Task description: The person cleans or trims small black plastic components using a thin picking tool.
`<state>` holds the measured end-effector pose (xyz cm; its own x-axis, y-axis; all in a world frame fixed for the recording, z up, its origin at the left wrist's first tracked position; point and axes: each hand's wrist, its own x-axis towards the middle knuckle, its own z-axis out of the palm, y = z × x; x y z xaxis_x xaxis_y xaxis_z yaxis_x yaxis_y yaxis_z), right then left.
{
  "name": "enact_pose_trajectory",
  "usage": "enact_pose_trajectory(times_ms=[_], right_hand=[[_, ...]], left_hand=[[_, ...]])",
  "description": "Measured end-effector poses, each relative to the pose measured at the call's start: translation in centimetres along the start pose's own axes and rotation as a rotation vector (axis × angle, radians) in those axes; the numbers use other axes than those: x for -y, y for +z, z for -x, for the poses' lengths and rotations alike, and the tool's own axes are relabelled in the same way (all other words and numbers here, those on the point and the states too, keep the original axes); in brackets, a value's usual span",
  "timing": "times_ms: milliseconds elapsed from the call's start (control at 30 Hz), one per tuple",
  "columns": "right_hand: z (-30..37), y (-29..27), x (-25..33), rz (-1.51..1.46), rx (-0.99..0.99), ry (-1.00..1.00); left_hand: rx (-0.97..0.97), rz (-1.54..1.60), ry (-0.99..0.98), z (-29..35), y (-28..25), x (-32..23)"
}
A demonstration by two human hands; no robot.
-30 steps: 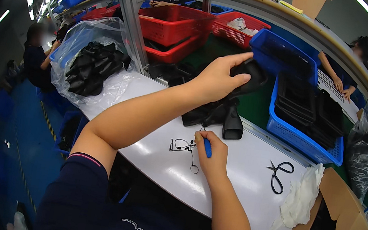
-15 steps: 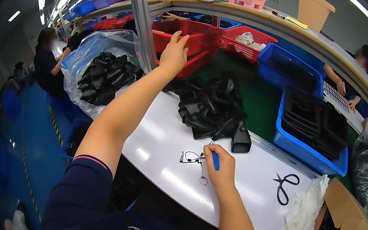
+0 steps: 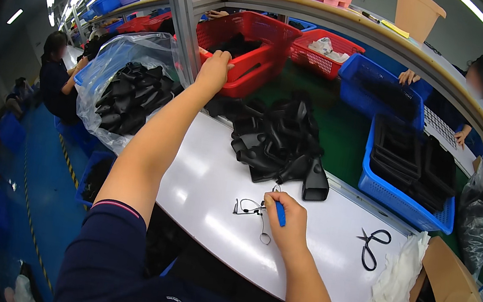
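My left hand (image 3: pixel 215 68) is closed over the near rim of a red plastic basket (image 3: pixel 248 59), which sits on another red basket and holds something black. My right hand (image 3: pixel 287 219) is closed around a small tool with a blue handle (image 3: pixel 280 214); its working end is mostly hidden by the fingers. Beside those fingers, on the white tabletop, lies a thin dark wire piece (image 3: pixel 249 209) with loops and small fittings. Just beyond is a heap of black hollow moulded parts (image 3: pixel 278 134), one standing with its square mouth toward me.
Black-handled scissors (image 3: pixel 371 248), a white cloth (image 3: pixel 398 278) and an open cardboard box (image 3: pixel 450 291) lie to the right. Blue baskets (image 3: pixel 407 202) hold flat black pieces. A clear bag (image 3: pixel 98 94) of black parts stands left of a metal post (image 3: pixel 183 19). A co-worker's hands (image 3: pixel 409 77) are beyond the shelf.
My left hand has come down and nearer, from above the red basket onto its near rim. The basket's black contents now show. The right hand keeps its place with the blue-handled tool.
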<state>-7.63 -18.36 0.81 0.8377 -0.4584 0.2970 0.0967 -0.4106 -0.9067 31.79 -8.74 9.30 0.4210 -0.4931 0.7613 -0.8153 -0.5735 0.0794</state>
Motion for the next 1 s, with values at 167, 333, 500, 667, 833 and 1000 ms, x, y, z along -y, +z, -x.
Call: enact_pose_trajectory(times_ms=[167, 333, 500, 667, 833, 1000], right_hand=[[0.2, -0.2, -0.5, 0.02, -0.004, -0.025], [0.2, -0.2, 0.0, 0.038, 0.023, -0.032], [0.5, 0.0, 0.0, 0.032, 0.025, -0.013], [0.4, 0.5, 0.7, 0.019, 0.054, -0.017], [0.6, 0.2, 0.4, 0.054, 0.068, 0.012], [0.6, 0.4, 0.7, 0.035, 0.062, 0.027]], left_hand=[[0.093, 0.098, -0.008, 0.1, -0.5, 0.6], [0.268, -0.014, -0.089, 1.7, 0.2, -1.7], [0.417, -0.418, 0.064, 1.1, 2.2, -1.3], [0.267, -0.48, 0.042, 2.5, 3.1, 0.6], [0.21, -0.378, 0.029, 2.7, 2.8, -2.5], [0.274, -0.274, -0.043, 2.9, 0.6, -3.9]])
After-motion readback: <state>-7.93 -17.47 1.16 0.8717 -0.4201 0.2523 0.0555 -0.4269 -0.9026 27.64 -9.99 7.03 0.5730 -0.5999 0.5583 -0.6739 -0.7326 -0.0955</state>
